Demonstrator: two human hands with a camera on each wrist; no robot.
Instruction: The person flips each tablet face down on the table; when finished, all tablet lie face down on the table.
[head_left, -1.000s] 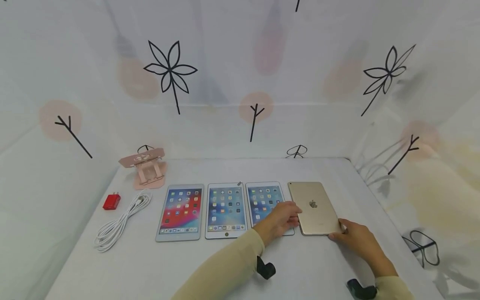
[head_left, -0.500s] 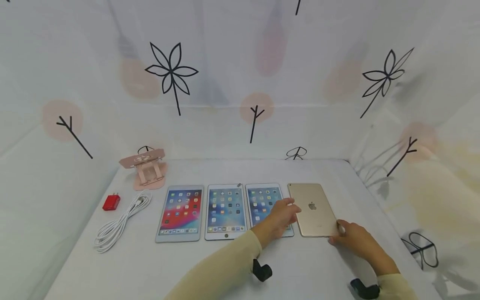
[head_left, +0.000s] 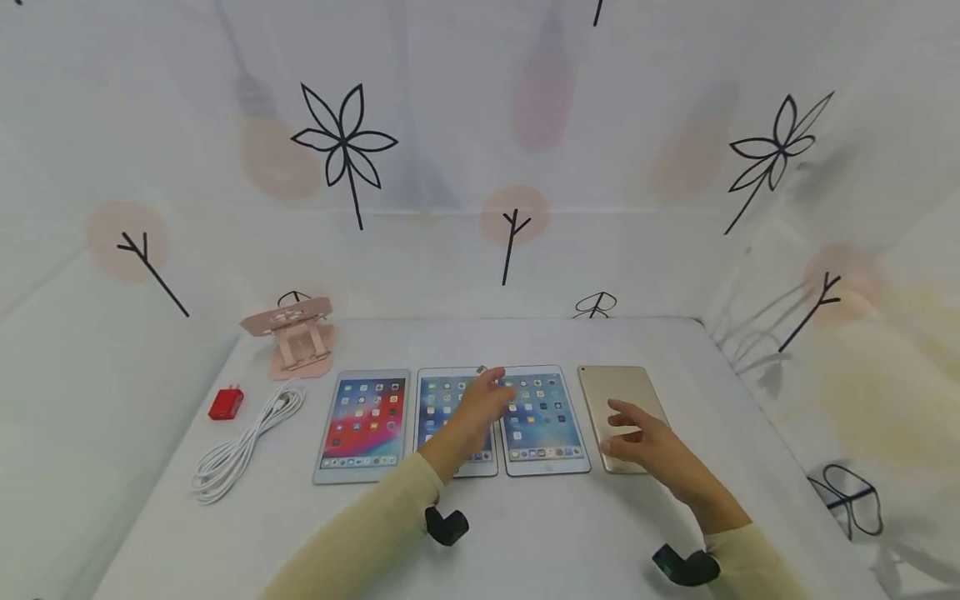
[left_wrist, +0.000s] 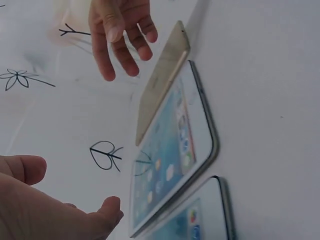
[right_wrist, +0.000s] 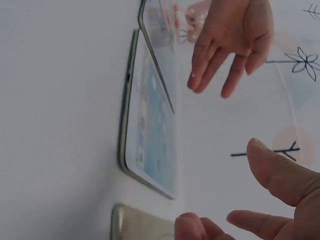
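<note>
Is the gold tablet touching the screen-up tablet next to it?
Apart. The head view plainly shows a narrow strip of white table running between the gold tablet and the screen-up tablet.

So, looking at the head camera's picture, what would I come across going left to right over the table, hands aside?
Red plug → pink stand → red-and-blue-screened tablet → partly hidden second tablet → blue-screened third tablet → gold-backed tablet.
</note>
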